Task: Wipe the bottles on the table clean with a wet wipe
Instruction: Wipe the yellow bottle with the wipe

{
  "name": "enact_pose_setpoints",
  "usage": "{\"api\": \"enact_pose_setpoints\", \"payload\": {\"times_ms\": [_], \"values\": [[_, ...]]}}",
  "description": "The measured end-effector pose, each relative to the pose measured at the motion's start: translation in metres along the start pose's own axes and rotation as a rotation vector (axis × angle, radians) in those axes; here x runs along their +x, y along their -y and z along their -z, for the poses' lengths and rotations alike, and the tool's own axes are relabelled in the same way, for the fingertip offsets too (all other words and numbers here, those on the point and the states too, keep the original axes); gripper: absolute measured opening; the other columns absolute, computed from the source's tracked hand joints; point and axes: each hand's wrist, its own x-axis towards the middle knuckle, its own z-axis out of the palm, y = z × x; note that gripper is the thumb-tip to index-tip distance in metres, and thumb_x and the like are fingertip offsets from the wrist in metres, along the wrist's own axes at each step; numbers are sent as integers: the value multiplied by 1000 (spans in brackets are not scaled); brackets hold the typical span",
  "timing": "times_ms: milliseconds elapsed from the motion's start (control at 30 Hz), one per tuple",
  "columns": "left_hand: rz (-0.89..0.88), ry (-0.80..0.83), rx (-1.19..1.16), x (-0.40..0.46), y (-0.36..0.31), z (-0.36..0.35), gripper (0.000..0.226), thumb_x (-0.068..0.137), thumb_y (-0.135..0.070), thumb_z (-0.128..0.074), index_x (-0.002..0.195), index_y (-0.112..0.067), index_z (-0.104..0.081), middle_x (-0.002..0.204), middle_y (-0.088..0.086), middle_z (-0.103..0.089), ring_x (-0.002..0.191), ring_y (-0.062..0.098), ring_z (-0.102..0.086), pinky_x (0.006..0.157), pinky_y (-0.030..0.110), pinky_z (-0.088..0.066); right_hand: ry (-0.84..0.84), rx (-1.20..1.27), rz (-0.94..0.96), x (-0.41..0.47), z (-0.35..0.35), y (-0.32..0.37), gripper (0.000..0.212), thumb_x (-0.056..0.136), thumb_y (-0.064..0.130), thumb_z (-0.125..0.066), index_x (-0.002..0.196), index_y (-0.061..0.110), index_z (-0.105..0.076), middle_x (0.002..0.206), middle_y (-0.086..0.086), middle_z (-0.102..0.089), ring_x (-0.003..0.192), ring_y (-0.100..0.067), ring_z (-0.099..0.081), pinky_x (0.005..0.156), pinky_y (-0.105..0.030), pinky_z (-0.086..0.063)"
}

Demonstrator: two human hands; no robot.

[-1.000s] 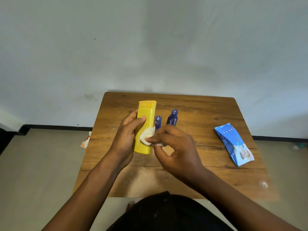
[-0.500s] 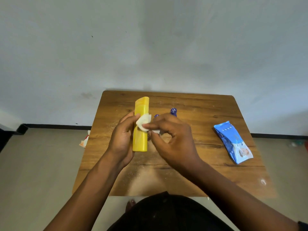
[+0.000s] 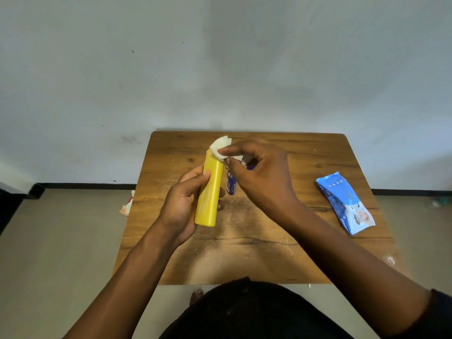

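Near the middle of the frame the left hand (image 3: 182, 204) grips a tall yellow bottle (image 3: 209, 192), its fingers wrapped behind the body and the thumb lying across the front, so the bottle is held above the wooden tabletop (image 3: 269, 241) with its far end pointing toward the top of the frame. The right hand (image 3: 261, 177) pinches a white wet wipe (image 3: 220, 148) between thumb and curled fingers and presses it against that far end of the yellow bottle — the wipe covers the tip. Just right of the yellow bottle, a small dark blue bottle (image 3: 231, 183) shows partly behind the right hand; whether more stand behind the hand cannot be told. At the right of the frame a blue wipe packet (image 3: 344, 201) lies flat on the tabletop, well apart from both hands.
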Motion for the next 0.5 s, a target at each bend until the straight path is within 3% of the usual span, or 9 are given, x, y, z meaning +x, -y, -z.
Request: {"api": "enact_pose_setpoints", "payload": {"times_ms": [133,233,333,433,500], "values": [[-14,4,-64,2,-2,-3,34,104,-20,-49,134,-6,-56,104,13,-60,77,19,-61,61,33,-50,-8,-27,26,3,-5,5,24,92,6,-74,107,21,-83,106,5,-76,85,-7,-66,69,-12,-50],[-45,-68,-74,4,-7,-7,42,96,-21,-52,133,-5,-60,111,17,-63,93,29,-60,70,36,-50,71,-23,53,-11,-12,5,24,92,5,-76,109,19,-83,110,4,-74,90,-4,-67,73,-9,-50],[-59,-144,-59,8,-11,-4,41,104,-19,-47,137,3,-55,100,12,-63,91,25,-61,74,36,-51,113,-2,93,-28,-17,1,25,90,3,-77,109,17,-83,106,4,-73,95,-8,-68,77,-15,-54],[-46,-176,-66,11,-15,-1,23,107,-23,-46,114,-4,-58,86,8,-55,78,19,-56,67,33,-49,146,11,92,-39,-17,-1,23,90,4,-77,108,17,-83,103,5,-73,95,-10,-68,76,-19,-56],[-26,-157,-120,11,-17,-3,17,106,-21,-48,103,-8,-58,84,9,-59,80,21,-61,69,35,-54,127,7,117,-42,-14,-2,24,89,3,-77,107,17,-83,103,4,-74,97,-8,-68,78,-17,-55]]}}
